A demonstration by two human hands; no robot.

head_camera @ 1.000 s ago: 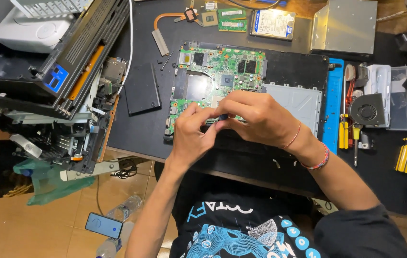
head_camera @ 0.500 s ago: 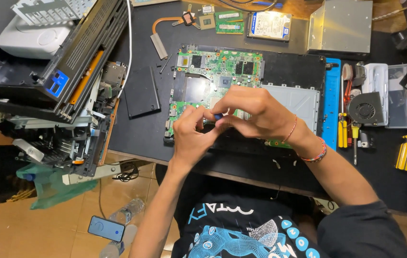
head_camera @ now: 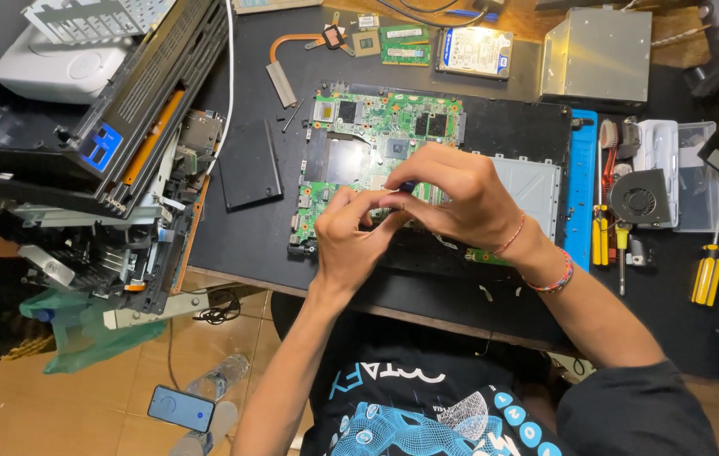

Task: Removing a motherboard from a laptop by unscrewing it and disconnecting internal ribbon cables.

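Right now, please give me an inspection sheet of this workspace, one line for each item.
Surface: dark desk, crowded.
Job's things: green circuit board in an opened laptop base.
Clutter: hard drive, metal box, small fan, yellow screwdrivers, black cover.
Grips: left hand and right hand together over the board; what they pinch is hidden.
Cables: white cable.
Surroundings: dismantled printer, phone on the floor.

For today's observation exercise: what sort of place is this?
Probably an electronics repair bench: both hands work over a bare green circuit board, with yellow-handled screwdrivers, a small cooling fan and a loose hard drive nearby.
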